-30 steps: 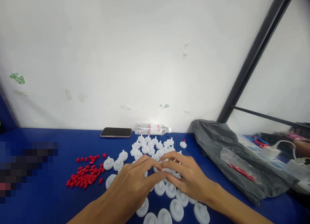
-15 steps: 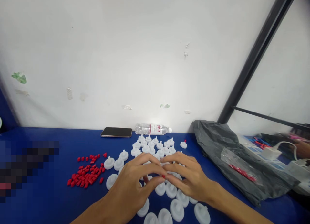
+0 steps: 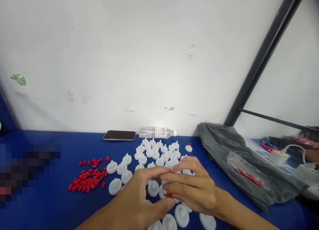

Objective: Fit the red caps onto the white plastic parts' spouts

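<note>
Over the middle of the white discs, my left hand (image 3: 142,196) and my right hand (image 3: 194,187) meet at the fingertips. A small red cap (image 3: 170,195) shows between my left thumb and the fingers of my right hand, both closed on it. My fingers hide whether the cap sits on a white piece. Around and beneath both hands lie many white discs with short stems (image 3: 153,189). To the left is a loose pile of small red caps (image 3: 87,182). One white disc with a red tip (image 3: 188,148) stands apart at the back right.
A phone (image 3: 119,135) and a clear plastic bottle (image 3: 157,132) lie along the wall. On the right, a grey plastic bag (image 3: 216,143) carries a clear pouch with red pieces (image 3: 246,172). Beyond it are a white charger and cable (image 3: 280,156).
My right hand has turned, its fingers now reaching across toward my left. My left thumb has moved lower, and more of the red cap shows, lower than before.
</note>
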The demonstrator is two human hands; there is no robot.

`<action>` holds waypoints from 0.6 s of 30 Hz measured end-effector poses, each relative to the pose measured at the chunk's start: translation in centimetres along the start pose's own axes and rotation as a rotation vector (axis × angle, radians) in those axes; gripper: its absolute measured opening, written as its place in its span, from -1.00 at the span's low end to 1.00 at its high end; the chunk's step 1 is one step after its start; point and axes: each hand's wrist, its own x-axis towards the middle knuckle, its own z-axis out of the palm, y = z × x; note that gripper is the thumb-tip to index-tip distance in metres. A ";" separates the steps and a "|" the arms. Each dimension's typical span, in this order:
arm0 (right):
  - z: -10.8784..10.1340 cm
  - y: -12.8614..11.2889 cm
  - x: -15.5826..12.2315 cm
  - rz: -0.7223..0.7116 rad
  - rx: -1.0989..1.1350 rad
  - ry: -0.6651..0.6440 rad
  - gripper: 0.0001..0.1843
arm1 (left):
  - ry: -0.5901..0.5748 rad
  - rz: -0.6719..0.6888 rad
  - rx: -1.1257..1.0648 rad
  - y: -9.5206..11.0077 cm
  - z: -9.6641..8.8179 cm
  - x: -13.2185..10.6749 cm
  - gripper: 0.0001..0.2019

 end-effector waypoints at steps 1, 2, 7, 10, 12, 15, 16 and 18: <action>0.1 0.0 0.0 -0.002 -0.003 0.001 -0.81 | -0.044 0.002 -0.040 0.7 -0.2 0.2 -0.45; 0.1 0.0 0.0 -0.007 -0.004 0.000 -0.80 | -0.087 0.020 -0.073 1.3 -0.3 0.4 -0.51; 0.4 0.0 -0.1 -0.001 -0.002 -0.009 -0.83 | -0.107 0.046 -0.136 1.8 -0.3 1.2 -0.58; 0.4 -0.2 0.1 -0.003 0.011 -0.012 -0.83 | -0.083 0.036 -0.121 1.1 -0.1 1.1 -0.52; 0.4 -0.3 0.2 -0.007 0.025 -0.016 -0.80 | -0.080 0.040 -0.104 0.8 0.0 1.0 -0.55; 0.3 -0.3 0.2 -0.013 0.030 -0.026 -0.75 | -0.071 0.054 -0.076 1.1 -0.1 1.0 -0.61; 0.3 -0.3 0.2 -0.014 0.031 -0.030 -0.76 | -0.079 0.065 -0.068 1.4 -0.2 1.1 -0.67; 0.3 -0.2 0.1 -0.010 0.030 -0.041 -0.78 | -0.102 0.098 -0.053 1.9 -0.4 1.3 -0.80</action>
